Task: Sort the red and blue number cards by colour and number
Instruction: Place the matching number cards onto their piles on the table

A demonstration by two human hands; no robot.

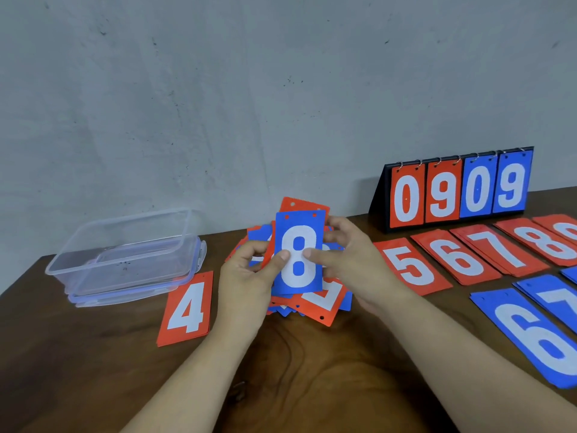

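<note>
Thumbs of left hand (246, 270) and right hand (349, 257) pinch blue 8 card (298, 245).

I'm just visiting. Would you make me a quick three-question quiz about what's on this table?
1. True or false: the card held up by both hands is a blue 8.
2. Which red number lies alone beside the clear plastic box? A) 4 B) 2 C) 9
3. What four digits does the flip scoreboard show?

Key: 1. True; the left hand and right hand both pinch it. 2. A, the red 4. 3. 0909.
</note>
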